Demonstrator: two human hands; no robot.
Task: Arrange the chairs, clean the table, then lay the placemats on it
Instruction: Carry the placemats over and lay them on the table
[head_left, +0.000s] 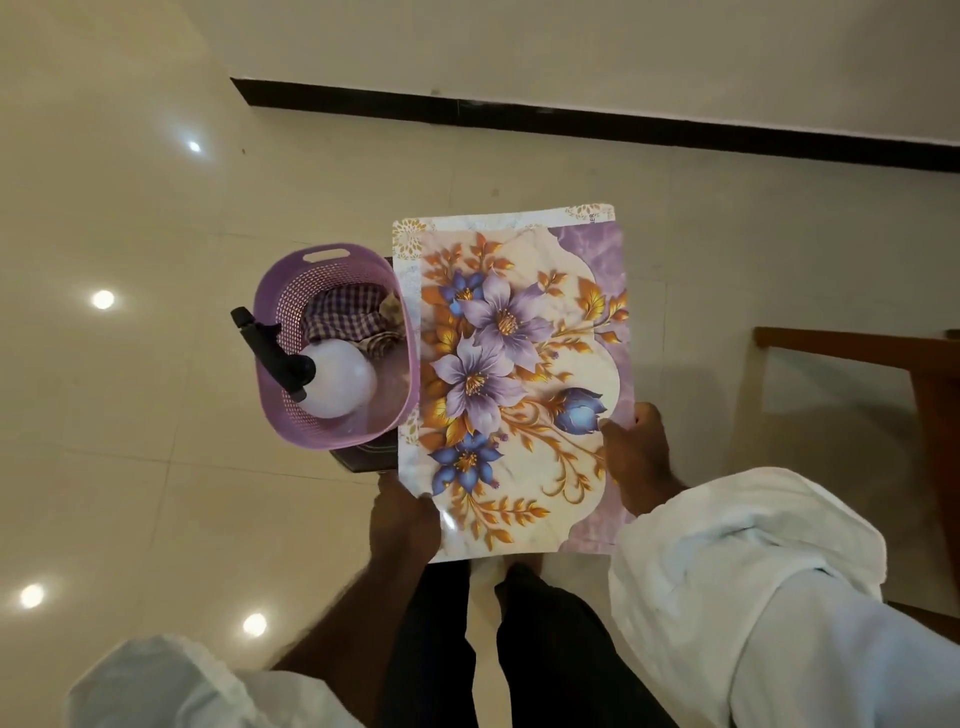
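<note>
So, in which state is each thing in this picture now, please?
placemats: at least two stacked, held by both hands, flower side up.
left hand: grips their near left corner.
right hand: grips their right edge.
basket: upright, holds bottle and cloth.
spray bottle: in the basket, trigger over the rim.
checked cloth: crumpled in the basket.

Floor (156, 218): glossy cream tiles, thin grout lines. Four round light reflections (103, 299) down its left side. Wall (571, 47) off-white and plain, met by a dark skirting board (519, 117) running slantwise across the top. Brown wooden frame (852, 345) at the right edge; table or chair, cannot tell. Small dark stand (363, 460) mid-floor, mostly hidden.
</note>
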